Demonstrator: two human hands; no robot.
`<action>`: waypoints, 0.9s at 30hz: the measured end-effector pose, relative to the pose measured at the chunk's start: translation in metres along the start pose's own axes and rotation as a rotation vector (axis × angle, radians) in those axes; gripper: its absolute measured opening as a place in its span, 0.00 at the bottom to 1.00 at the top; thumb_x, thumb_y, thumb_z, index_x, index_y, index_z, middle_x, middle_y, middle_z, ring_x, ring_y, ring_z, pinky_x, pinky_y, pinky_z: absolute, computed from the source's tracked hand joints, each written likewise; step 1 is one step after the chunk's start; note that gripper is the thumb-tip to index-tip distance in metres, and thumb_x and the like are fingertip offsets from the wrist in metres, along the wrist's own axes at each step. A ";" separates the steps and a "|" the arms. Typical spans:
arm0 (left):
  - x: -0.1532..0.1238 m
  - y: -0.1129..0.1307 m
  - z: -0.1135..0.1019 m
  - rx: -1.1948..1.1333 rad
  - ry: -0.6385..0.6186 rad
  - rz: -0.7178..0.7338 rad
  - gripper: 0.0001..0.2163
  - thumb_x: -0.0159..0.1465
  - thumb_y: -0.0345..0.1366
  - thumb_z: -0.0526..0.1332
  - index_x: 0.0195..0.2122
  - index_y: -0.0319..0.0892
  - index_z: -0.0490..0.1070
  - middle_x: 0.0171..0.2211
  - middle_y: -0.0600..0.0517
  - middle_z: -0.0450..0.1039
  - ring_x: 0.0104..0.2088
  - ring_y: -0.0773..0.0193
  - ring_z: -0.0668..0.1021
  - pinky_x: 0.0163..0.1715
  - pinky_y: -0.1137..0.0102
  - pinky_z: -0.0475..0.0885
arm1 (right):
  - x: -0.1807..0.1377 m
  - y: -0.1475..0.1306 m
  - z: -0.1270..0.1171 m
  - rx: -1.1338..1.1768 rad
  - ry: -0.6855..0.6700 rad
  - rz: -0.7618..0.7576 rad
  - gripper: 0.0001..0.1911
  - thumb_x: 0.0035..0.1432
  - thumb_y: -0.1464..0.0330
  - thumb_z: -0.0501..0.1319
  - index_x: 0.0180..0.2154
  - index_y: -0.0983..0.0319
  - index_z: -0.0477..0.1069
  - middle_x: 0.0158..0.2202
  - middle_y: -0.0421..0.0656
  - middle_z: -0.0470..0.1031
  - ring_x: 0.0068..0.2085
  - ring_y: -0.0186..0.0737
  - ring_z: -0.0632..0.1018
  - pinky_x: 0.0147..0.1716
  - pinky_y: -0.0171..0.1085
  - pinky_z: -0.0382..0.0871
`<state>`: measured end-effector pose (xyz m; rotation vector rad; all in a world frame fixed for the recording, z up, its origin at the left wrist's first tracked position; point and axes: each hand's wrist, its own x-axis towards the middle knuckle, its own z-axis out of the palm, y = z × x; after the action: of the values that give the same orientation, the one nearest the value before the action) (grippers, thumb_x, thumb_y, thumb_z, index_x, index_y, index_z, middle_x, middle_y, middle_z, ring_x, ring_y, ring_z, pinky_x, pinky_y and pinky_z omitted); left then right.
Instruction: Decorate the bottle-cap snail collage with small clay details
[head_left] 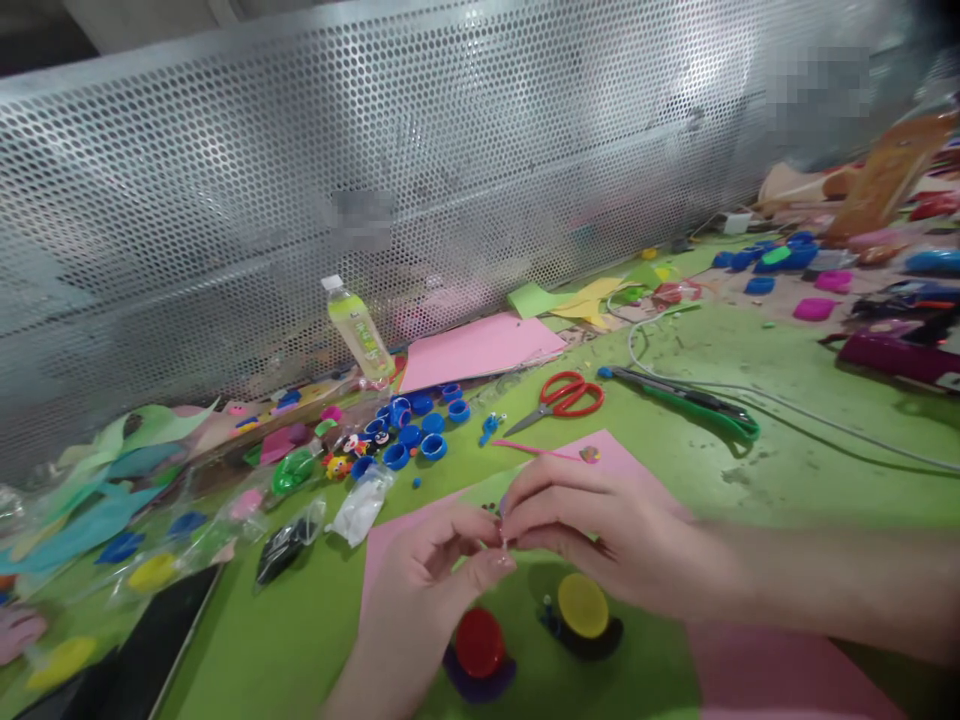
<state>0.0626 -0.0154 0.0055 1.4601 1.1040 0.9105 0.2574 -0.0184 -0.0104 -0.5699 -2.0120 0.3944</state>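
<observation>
My left hand [431,565] and my right hand [592,520] meet over a pink sheet [622,460] on the green table, fingertips pinched together on something tiny I cannot make out. Just below them lie a red bottle cap on a purple cut-out [480,650] and a yellow cap on a dark cut-out [583,610]. A thin pink strip with a small round piece [590,454] lies on the pink sheet beyond my right hand.
Red-handled scissors [566,395], a green-handled tool [694,400], several blue caps [420,430], a drink bottle [360,335], small bags of parts [289,540] and coloured foam sheets [90,500] lie around. A perforated metal screen [375,180] closes the back.
</observation>
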 end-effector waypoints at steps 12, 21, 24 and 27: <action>-0.001 0.002 0.001 0.083 -0.060 0.054 0.04 0.55 0.32 0.66 0.23 0.44 0.78 0.26 0.53 0.78 0.29 0.62 0.77 0.32 0.73 0.72 | -0.001 -0.001 0.001 0.037 -0.022 0.084 0.04 0.63 0.76 0.61 0.35 0.62 0.72 0.35 0.42 0.73 0.38 0.35 0.77 0.39 0.32 0.72; -0.001 0.000 0.000 0.067 -0.082 0.017 0.03 0.54 0.33 0.67 0.24 0.44 0.78 0.25 0.54 0.77 0.29 0.63 0.75 0.32 0.73 0.70 | 0.000 -0.002 -0.001 0.055 -0.121 0.121 0.03 0.62 0.74 0.62 0.34 0.65 0.71 0.34 0.44 0.74 0.37 0.37 0.76 0.38 0.32 0.72; -0.002 -0.001 -0.001 0.066 -0.088 0.017 0.04 0.55 0.33 0.67 0.24 0.45 0.78 0.26 0.54 0.78 0.30 0.64 0.76 0.33 0.74 0.70 | 0.000 -0.001 0.000 0.065 -0.084 0.130 0.06 0.58 0.74 0.66 0.32 0.63 0.70 0.33 0.41 0.73 0.35 0.34 0.76 0.36 0.30 0.71; -0.002 0.000 0.000 0.094 -0.066 0.041 0.05 0.56 0.33 0.66 0.24 0.44 0.78 0.26 0.54 0.77 0.29 0.64 0.76 0.32 0.74 0.70 | 0.000 0.000 -0.001 0.058 -0.090 0.142 0.05 0.62 0.78 0.62 0.34 0.62 0.72 0.34 0.41 0.74 0.37 0.35 0.76 0.38 0.31 0.71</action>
<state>0.0622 -0.0170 0.0060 1.5840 1.0836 0.8429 0.2580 -0.0184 -0.0104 -0.6712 -2.0444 0.5715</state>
